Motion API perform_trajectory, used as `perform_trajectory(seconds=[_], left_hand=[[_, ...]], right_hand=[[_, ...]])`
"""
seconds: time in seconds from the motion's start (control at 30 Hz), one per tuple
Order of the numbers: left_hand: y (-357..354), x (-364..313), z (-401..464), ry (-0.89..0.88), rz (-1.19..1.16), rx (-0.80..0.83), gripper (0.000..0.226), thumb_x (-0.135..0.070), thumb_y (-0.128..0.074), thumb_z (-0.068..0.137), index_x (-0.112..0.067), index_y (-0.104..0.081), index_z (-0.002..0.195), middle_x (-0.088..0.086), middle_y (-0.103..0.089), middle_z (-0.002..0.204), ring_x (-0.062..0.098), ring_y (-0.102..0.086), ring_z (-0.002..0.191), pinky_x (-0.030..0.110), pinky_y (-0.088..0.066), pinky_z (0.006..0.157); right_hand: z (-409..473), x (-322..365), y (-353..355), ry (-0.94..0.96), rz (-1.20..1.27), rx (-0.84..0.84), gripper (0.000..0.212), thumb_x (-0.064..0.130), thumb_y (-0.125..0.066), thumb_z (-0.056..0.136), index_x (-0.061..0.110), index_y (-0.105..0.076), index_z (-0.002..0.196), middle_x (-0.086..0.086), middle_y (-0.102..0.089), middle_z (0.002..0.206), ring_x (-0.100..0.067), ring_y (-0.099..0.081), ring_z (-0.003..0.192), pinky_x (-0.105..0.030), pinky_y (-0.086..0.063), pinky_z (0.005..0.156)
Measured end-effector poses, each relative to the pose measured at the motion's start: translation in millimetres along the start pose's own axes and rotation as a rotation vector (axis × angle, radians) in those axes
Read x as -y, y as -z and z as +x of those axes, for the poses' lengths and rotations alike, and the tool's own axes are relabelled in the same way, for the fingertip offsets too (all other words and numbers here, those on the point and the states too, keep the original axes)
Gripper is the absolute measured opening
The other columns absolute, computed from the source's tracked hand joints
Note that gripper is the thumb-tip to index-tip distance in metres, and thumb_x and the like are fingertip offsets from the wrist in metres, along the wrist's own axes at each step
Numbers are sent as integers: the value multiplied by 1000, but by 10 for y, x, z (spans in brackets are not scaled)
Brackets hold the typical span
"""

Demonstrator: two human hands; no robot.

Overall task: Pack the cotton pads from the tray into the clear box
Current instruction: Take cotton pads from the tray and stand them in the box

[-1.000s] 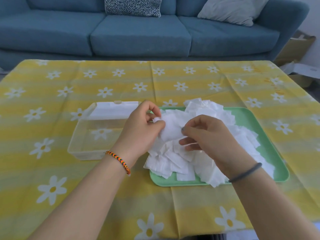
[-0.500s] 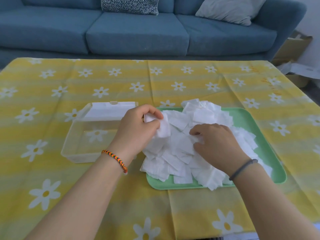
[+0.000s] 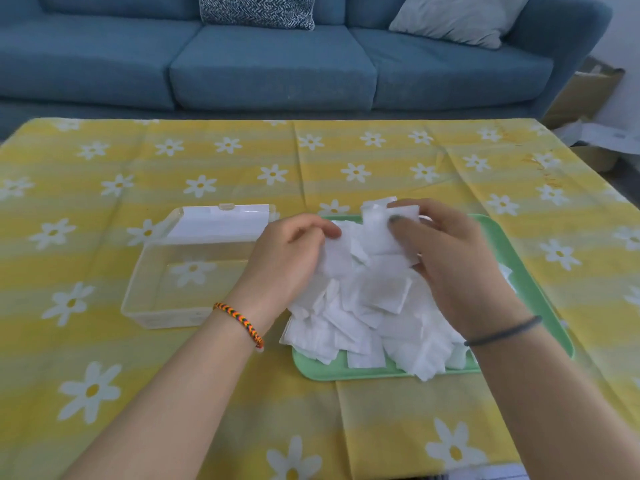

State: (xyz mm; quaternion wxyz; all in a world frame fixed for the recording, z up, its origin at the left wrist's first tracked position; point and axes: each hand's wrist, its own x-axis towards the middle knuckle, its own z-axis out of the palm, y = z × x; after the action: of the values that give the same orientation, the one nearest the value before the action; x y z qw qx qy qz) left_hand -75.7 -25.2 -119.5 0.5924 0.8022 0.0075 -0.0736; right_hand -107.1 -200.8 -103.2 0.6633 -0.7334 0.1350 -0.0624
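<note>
Cotton pads: a loose heap of thin white squares (image 3: 349,320), soft and slightly fibrous, lying at all angles on the tray; some overhang its 7 o'clock edge.
Tray: mint-green plastic (image 3: 540,306), rectangular with rounded corners and a low raised rim, at about 3 o'clock from the box.
Clear box: a shallow rectangular box of transparent plastic (image 3: 138,292), the daisy print showing through its floor; I see no pads in it. Its hinged lid (image 3: 221,221) lies back at the box's 12 o'clock side and looks whitish.
Surface: a table under a yellow striped tablecloth (image 3: 173,393) printed with white daisies, with fold creases running across it.
Room: a blue fabric sofa (image 3: 270,71) at 12 o'clock beyond the table, with a dark patterned cushion (image 3: 258,10) and a pale grey cushion (image 3: 457,15); cardboard boxes (image 3: 588,95) at 2 o'clock.
Left hand: fingers curled (image 3: 287,258), thumb and fingertips pinching a white pad at the heap's 10 o'clock edge; a braided orange-and-black bracelet (image 3: 239,325) on the wrist.
Right hand: curled (image 3: 453,258) above the heap, thumb and fingers gripping a small stack of pads (image 3: 379,230) lifted at the heap's 12 o'clock side; slightly blurred. A dark hair tie (image 3: 502,332) circles the wrist.
</note>
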Motion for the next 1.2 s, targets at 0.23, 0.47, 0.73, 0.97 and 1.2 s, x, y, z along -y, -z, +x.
perform_trajectory(seconds=[0.23,0.47,0.73,0.97,1.2], left_hand=[[-6,-39,-24,29,-68,77,22,-39,-55,73,-25,-70,81,-12,-57,65,18,-56,77,36,-44,76],[-16,-10,-32,-11,-64,129,7,-23,-73,78,-20,-70,84,-16,-47,55,10,-48,60,34,-41,67],[-10,68,11,-33,-72,131,25,-3,-65,87,-27,-69,94,-9,-74,85,5,-65,66,16,-44,56],[20,100,18,-53,-26,102,34,5,-59,87,-23,-58,105,-6,-73,80,6,-58,56,18,-40,51],[41,143,44,-126,64,38,37,-1,-53,92,-37,-45,91,11,-61,93,19,-51,62,32,-42,57]], right_hand=[[-20,21,-110,-170,197,138,10,1,-59,92,4,-64,100,-7,-63,74,-18,-60,64,-25,-53,60],[-18,-18,-199,-131,122,16,11,2,-61,89,9,-66,96,-5,-64,75,-13,-62,63,-22,-52,57],[-16,-28,-247,-83,31,-3,9,0,-61,87,2,-65,96,-12,-67,75,-15,-65,63,-25,-56,59],[25,-28,-223,-85,41,-205,8,3,-61,81,8,-64,87,-4,-60,74,-19,-58,67,-37,-57,68],[-146,87,-279,-286,514,39,18,-5,-63,87,6,-56,100,-9,-64,76,-19,-66,63,-21,-54,59]])
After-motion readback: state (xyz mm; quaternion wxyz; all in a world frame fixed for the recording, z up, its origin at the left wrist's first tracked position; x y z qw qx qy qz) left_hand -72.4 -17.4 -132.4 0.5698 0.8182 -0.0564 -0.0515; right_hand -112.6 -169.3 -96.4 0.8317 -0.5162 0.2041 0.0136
